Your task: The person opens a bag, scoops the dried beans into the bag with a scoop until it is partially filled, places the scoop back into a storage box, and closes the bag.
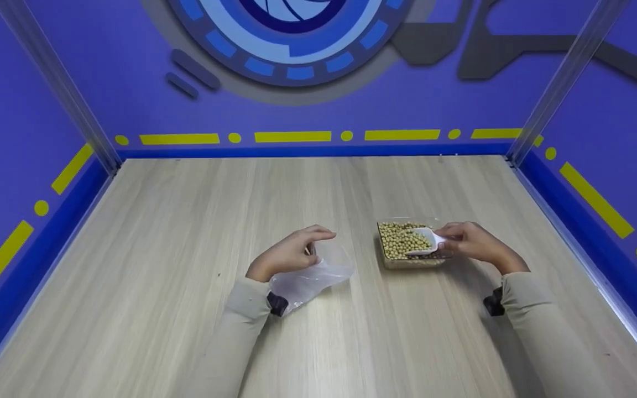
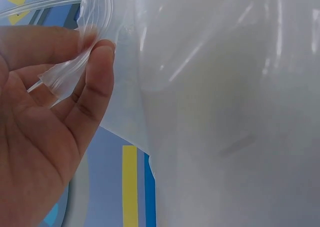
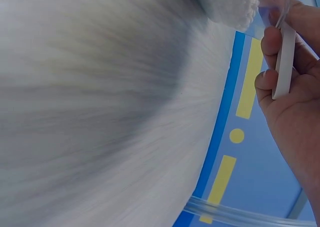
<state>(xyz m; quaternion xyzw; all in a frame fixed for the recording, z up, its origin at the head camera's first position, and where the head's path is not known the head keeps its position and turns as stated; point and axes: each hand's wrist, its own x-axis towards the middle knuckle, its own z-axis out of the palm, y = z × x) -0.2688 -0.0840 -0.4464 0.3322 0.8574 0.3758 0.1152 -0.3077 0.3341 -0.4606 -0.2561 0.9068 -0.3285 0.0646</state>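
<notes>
My left hand (image 1: 293, 253) pinches the edge of a clear plastic bag (image 1: 318, 279) between thumb and fingers. In the left wrist view the bag (image 2: 225, 112) fills the right side, and its gathered rim (image 2: 95, 17) runs between the fingertips of the left hand (image 2: 60, 87). My right hand (image 1: 473, 242) grips the handle of a white scoop (image 1: 432, 239). The scoop's bowl is down among round, pale yellow-green beans (image 1: 396, 240) in a clear rectangular container (image 1: 413, 265). In the right wrist view the scoop's white handle (image 3: 285, 62) lies across the curled fingers of the right hand (image 3: 295, 87).
Both hands are above a light wood-grain table (image 1: 158, 237). Blue-purple panels with yellow markings enclose it at the back (image 1: 318, 119), left (image 1: 9, 138) and right (image 1: 622, 138). A dark band (image 1: 277, 304) sits at the left wrist, another (image 1: 494, 302) at the right.
</notes>
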